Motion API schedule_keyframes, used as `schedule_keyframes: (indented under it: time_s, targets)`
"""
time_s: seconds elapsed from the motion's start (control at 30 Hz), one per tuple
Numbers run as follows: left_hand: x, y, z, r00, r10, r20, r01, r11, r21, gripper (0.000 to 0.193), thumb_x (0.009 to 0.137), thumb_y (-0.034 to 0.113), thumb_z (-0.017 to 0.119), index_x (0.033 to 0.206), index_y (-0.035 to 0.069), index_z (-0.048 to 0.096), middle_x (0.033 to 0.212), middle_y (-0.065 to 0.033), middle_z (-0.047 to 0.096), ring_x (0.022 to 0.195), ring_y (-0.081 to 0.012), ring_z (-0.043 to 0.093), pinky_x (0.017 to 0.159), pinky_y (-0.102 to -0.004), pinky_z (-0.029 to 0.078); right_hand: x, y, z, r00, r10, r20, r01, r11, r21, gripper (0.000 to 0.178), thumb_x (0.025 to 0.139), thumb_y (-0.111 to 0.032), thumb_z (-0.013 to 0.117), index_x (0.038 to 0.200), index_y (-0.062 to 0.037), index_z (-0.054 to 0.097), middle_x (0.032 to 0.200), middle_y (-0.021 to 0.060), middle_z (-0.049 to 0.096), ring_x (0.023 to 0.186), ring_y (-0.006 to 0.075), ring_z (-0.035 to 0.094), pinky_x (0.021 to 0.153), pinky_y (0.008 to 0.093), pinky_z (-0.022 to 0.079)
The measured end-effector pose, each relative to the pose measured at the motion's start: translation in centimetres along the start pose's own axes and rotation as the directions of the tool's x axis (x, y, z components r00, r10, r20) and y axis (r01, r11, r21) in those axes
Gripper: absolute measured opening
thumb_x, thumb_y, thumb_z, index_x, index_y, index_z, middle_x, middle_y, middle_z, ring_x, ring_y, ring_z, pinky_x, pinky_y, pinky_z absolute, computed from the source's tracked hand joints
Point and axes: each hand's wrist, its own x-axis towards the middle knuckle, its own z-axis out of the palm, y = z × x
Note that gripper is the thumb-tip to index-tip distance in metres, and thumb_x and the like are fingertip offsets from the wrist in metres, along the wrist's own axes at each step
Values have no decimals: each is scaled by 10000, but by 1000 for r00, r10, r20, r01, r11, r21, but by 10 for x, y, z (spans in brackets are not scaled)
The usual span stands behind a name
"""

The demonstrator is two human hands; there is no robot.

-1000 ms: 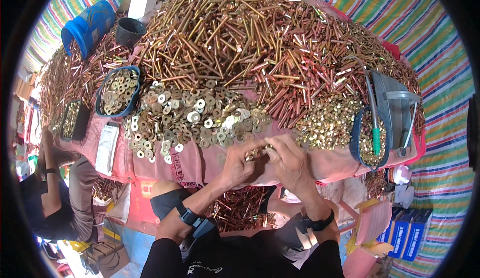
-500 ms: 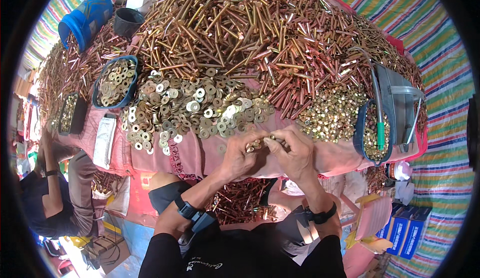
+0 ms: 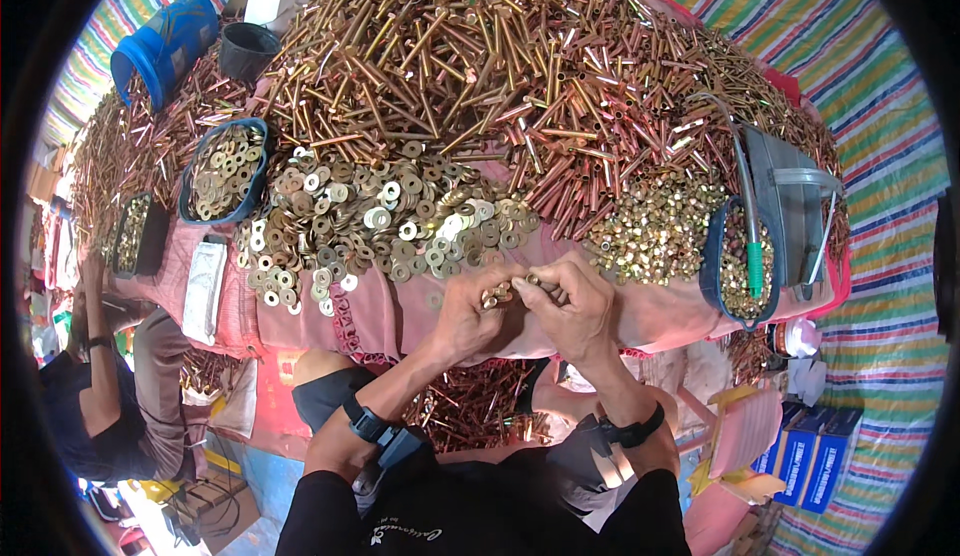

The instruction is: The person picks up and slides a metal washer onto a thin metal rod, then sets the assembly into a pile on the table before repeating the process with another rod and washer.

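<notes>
Gold metal bits (image 3: pixel 496 296) sit in the curled fingers of the left hand (image 3: pixel 468 311). The right hand (image 3: pixel 577 308) seems to pinch one small gold piece (image 3: pixel 534 280) just beside them. Both hands are over the front of the pink surface (image 3: pixel 375 314). A few bits are picked up, but big heaps are left: flat rings (image 3: pixel 350 216), nuts (image 3: pixel 655 226), tubes (image 3: pixel 590 186) and long bolts (image 3: pixel 430 46). I cannot tell if the held bits are joined.

Blk top (image 3: pixel 470 506) w/ white print (image 3: pixel 420 536), dk wristbands (image 3: pixel 366 424) L & R, prob. dk shorts (image 3: pixel 330 403).
</notes>
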Motion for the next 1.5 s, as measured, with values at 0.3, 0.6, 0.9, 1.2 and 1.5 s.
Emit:
schedule_keyframes:
  time_s: [0.3,0.6,0.9,1.2,1.5]
  targets:
    - [3,7,-1,1000,-21,9,21,1000,-15,457,824,-149,546,1219,7,715,934,-140,733,818,-195,696,752,-311,537,11,6,-16,985,-113,130,109,993,42,240,877,-73,812,1099,-21,736,880,119,652,743,288,665,672,382,541]
    - [2,4,-1,1000,7,-1,-7,1000,-17,421,832,-126,546,1202,-10,710,957,-151,746,831,-211,712,764,-316,548,1,-5,-8,1000,-18,25,19,999,-43,210,876,-100,831,1025,-10,713,887,109,663,713,255,676,593,363,541]
    - [1,4,-2,1000,5,4,-5,1000,1,460,809,-130,528,1212,-6,711,925,-152,731,812,-215,704,750,-319,543,9,-5,-8,985,-164,55,168,983,-80,219,882,-59,793,1073,-33,688,903,123,648,758,299,703,608,397,562]
    - [3,7,-1,1000,24,2,-24,1000,-7,467,802,-134,541,1214,-3,715,908,-142,727,803,-227,706,738,-332,543,1,3,-1,996,-89,-17,88,996,-10,243,852,-62,851,1037,-7,702,864,104,642,721,241,679,599,372,533]
    - [4,3,0,998,55,-7,-55,998,-41,400,819,-122,596,1182,-9,724,947,-157,747,827,-237,719,738,-336,547,5,2,-1,999,38,-7,-36,981,191,279,830,-138,900,941,-20,672,848,77,641,664,180,632,591,333,519]
